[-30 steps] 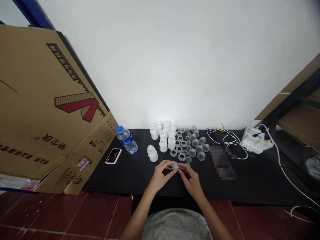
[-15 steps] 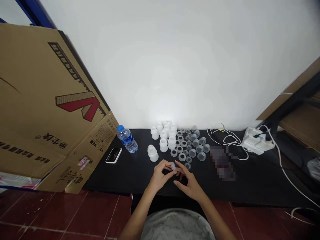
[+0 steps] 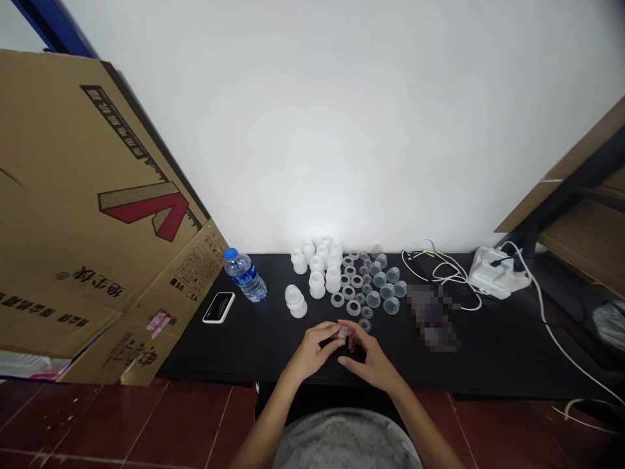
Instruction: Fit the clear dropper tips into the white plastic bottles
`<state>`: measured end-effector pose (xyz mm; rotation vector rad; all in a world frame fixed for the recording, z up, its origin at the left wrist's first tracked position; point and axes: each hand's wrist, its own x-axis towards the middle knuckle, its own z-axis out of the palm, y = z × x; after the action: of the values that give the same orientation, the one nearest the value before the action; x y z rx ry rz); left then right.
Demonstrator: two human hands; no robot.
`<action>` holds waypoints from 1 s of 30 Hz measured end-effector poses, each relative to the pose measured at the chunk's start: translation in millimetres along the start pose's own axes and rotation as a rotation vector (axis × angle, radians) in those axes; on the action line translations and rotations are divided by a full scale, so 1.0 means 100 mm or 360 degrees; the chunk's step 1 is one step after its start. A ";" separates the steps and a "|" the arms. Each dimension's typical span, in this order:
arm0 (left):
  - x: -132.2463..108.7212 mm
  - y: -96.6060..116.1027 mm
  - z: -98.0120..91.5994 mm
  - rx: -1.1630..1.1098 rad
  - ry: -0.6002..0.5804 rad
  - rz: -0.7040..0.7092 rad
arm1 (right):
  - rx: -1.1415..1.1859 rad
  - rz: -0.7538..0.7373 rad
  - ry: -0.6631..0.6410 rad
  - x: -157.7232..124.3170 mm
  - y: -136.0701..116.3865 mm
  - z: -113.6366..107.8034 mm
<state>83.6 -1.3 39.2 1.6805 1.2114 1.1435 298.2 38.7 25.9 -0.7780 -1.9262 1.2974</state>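
The left hand and right hand hold a small clear plastic part in a narrow fingertip pinch above the black table, just in front of the clear plastic cups and white plastic fittings, apparently grouped by type within reach. The cardboard sheet bears a red V mark; its smaller print cannot be read reliably.

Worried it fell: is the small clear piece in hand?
In hand: the small clear piece sits between the left hand and the right hand.
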 end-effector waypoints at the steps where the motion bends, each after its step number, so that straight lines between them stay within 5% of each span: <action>1: 0.00 -0.02 0.00 0.0000 0.0011 0.0006 | 0.0024 -0.0003 -0.0009 0.00 -0.01 -0.01; 13: -0.02 -0.26 0.08 -0.0065 0.0341 -0.0014 | 0.0285 -0.0005 -0.0205 -0.01 0.04 0.02; 25: 0.00 -0.22 0.09 -0.0180 0.0154 -0.0062 | 0.0506 0.0123 -0.0261 0.02 0.05 -0.05; 30: 0.03 -0.26 0.09 -0.0176 0.0239 -0.0062 | 0.0451 0.0086 -0.0193 0.01 0.00 -0.02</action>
<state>85.5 7.3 13.2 1.5048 1.2437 1.3072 299.2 40.5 26.2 -0.6234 -1.7688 1.6402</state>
